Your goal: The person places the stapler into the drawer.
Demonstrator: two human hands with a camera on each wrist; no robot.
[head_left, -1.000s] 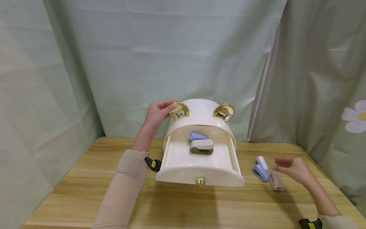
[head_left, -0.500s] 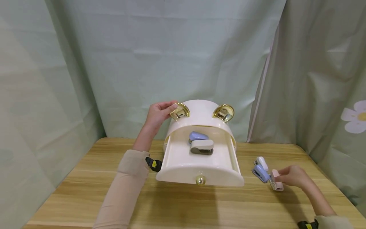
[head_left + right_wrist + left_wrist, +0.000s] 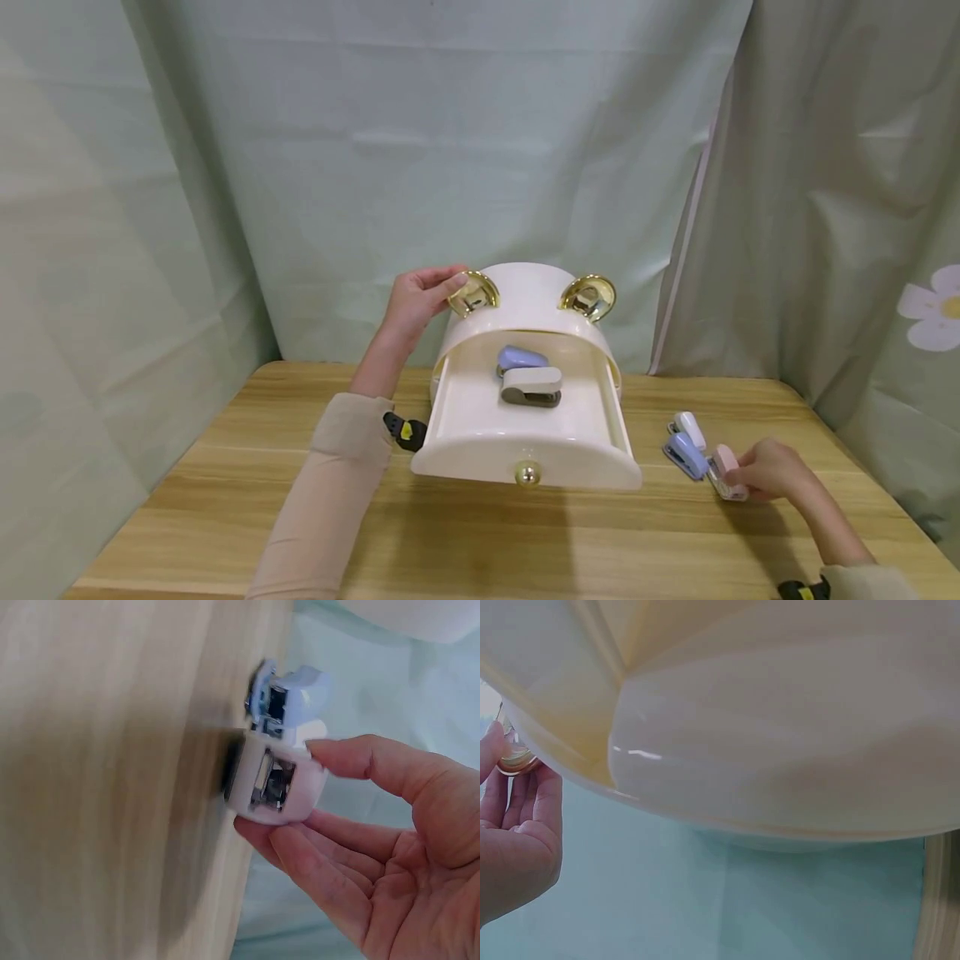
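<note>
A cream storage box [image 3: 525, 304] with two gold ears stands at the back of the wooden table [image 3: 480, 533], its drawer [image 3: 480, 417] pulled out. Inside lie a blue stapler [image 3: 520, 358] and a grey stapler [image 3: 531, 386]. My left hand [image 3: 420, 298] grips the left gold ear [image 3: 475, 293], also seen from below as the gold ear [image 3: 514, 756] with my left hand [image 3: 517, 840]. My right hand [image 3: 765, 472] pinches a pink stapler [image 3: 726, 468] at the table's right; the right wrist view shows the pink stapler [image 3: 274, 784] between thumb and fingers of my right hand [image 3: 360, 847].
A blue stapler [image 3: 684, 454] and a white stapler [image 3: 688, 429] lie just left of the pink one. The drawer has a gold knob [image 3: 527, 474] facing me. Green curtains hang behind and on both sides, one with a flower print [image 3: 933, 307] at right.
My right hand dropped from hovering above the staplers and closed thumb and fingers on the pink one. The left hand stayed on the gold ear.
</note>
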